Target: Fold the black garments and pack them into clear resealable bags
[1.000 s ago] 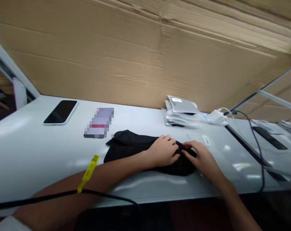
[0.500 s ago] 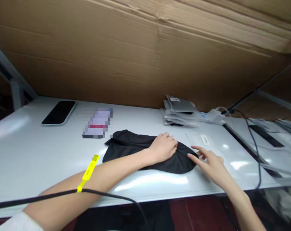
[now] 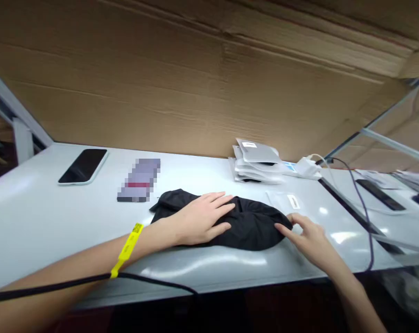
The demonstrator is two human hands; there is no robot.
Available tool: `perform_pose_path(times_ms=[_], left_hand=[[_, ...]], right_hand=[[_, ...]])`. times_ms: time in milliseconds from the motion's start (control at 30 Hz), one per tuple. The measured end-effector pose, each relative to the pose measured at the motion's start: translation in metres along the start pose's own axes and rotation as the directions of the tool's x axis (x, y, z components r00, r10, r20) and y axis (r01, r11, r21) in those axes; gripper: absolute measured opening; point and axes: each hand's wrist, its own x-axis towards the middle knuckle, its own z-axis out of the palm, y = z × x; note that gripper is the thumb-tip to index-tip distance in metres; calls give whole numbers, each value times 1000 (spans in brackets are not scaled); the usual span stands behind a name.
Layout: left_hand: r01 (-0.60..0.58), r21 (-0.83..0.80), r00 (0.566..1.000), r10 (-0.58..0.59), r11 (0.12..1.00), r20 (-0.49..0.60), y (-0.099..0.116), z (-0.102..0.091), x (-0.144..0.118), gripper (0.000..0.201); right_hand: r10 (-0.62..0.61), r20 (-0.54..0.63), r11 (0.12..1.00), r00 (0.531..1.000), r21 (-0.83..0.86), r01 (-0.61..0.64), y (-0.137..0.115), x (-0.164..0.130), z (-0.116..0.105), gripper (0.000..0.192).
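Observation:
A black piece of folded cloth (image 3: 258, 229) lies on the white table (image 3: 39, 222) in front of me; I cannot tell what kind of garment it is. My left hand (image 3: 205, 217) rests flat on its left half, fingers spread and pointing right. At the cloth's right end, my right hand (image 3: 304, 233) pinches the edge between thumb and fingers. Just behind that end lies a clear plastic bag (image 3: 282, 200) with a small white label.
Two phones, a dark-screened one (image 3: 83, 165) and a blurred-out one (image 3: 140, 180), lie at the left. Behind the cloth is a stack of packaged bags (image 3: 256, 162), beside a white charger (image 3: 308, 167). Cardboard (image 3: 143, 92) walls the back. A black cable (image 3: 57, 283) with a yellow tag crosses the front.
My left hand has slid left along the cloth and its fingers have spread out flat. My right thumb and fingers have closed on the cloth's right end.

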Motion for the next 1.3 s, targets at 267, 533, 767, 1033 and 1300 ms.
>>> perform_pose_path(times_ms=[267,533,767,1033,1300], left_hand=[[87,-35,992,-83,996,93,-1,15,-39,54],[66,-41,998,-67,997,-20,1,19,-36,45],[196,-56,956,-204,979,-213,4,18,-39,24],[55,78,971,-35,995,-238,9,17,-39,29],[97,69,992,-90,993,-89,7,25,-38,31]], right_hand=[[-40,-253,971,967,217,97,-39,-1,1,28],[-273,-272,876,923,325,355,-109,-6,56,8],[-340,-36,874,940,358,330,-117,-16,81,17],[15,-147,936,989,351,38,-68,-18,47,36],[47,24,973,999,227,-52,-65,-26,59,50]])
